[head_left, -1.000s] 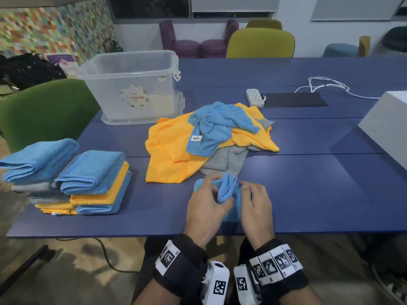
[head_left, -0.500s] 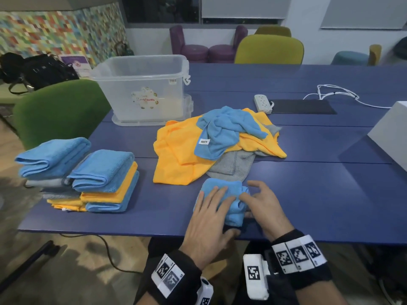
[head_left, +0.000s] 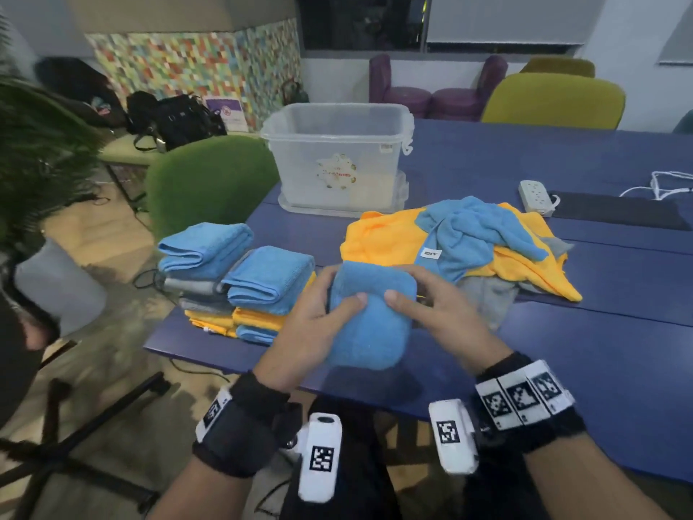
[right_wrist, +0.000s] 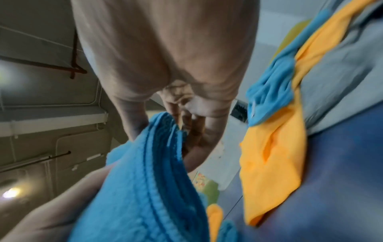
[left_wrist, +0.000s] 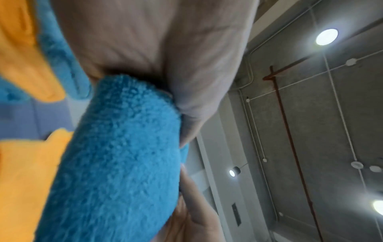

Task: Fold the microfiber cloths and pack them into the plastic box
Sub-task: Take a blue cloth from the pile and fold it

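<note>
Left hand (head_left: 318,317) and right hand (head_left: 431,309) gripping folded blue cloth (head_left: 369,317), thumbs on top, lifting it above tabletop (head_left: 600,350) edge. Fold looking finished; next move probably setting it squarely on folded stacks (head_left: 258,290) or into plastic box (head_left: 337,159).

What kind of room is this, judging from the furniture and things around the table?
Probably an office meeting room or shared lounge: a long blue table with a power strip on it, coloured chairs such as the yellow chair around it, and a mosaic wall behind.

Plastic box (head_left: 337,144) open-topped, unobstructed
</note>
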{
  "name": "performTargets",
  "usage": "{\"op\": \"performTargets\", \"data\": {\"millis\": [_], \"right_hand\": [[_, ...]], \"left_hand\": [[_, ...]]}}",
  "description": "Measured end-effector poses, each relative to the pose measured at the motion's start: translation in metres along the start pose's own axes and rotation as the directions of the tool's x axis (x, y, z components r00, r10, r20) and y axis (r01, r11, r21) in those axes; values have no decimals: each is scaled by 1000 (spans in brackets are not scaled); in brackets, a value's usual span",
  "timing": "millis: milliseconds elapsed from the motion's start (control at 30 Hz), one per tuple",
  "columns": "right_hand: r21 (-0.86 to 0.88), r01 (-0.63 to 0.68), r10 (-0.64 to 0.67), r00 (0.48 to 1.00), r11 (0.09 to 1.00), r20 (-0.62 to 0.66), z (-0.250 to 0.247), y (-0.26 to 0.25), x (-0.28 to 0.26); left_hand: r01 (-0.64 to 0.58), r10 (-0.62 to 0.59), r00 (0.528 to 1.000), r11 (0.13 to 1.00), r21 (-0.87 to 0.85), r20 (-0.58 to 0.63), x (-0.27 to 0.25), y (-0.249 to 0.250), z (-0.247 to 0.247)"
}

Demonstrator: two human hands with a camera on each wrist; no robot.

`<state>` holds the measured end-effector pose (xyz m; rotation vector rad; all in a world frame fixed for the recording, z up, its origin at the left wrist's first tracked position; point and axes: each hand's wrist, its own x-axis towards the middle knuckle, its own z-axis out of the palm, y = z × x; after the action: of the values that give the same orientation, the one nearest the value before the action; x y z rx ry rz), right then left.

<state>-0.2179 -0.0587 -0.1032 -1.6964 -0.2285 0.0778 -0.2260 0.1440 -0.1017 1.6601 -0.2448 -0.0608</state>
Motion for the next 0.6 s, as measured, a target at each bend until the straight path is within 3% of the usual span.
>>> {"op": "performTargets", "data": {"millis": [100, 233, 400, 533, 600], "right_hand": [[93, -47, 51, 998, 995, -38, 30, -14, 27], [223, -70, 80, 996, 972, -36, 73, -38, 68], [298, -144, 149, 989, 944, 5, 109, -50, 121], [260, -253, 250, 967, 932, 43, 119, -42, 148], [216, -281, 287, 958, 935, 5, 119, -36, 156]], "left_hand": [[-34, 75, 970, 984, 175, -230, 6, 7, -32], [-1, 220, 871, 894, 447, -438, 18, 29, -68], [81, 354, 817, 712, 698, -455, 31, 45, -96], [128, 430, 822, 502, 856, -375, 43, 38, -103], [186, 392, 856, 375, 908, -337, 54, 29, -107]]}}
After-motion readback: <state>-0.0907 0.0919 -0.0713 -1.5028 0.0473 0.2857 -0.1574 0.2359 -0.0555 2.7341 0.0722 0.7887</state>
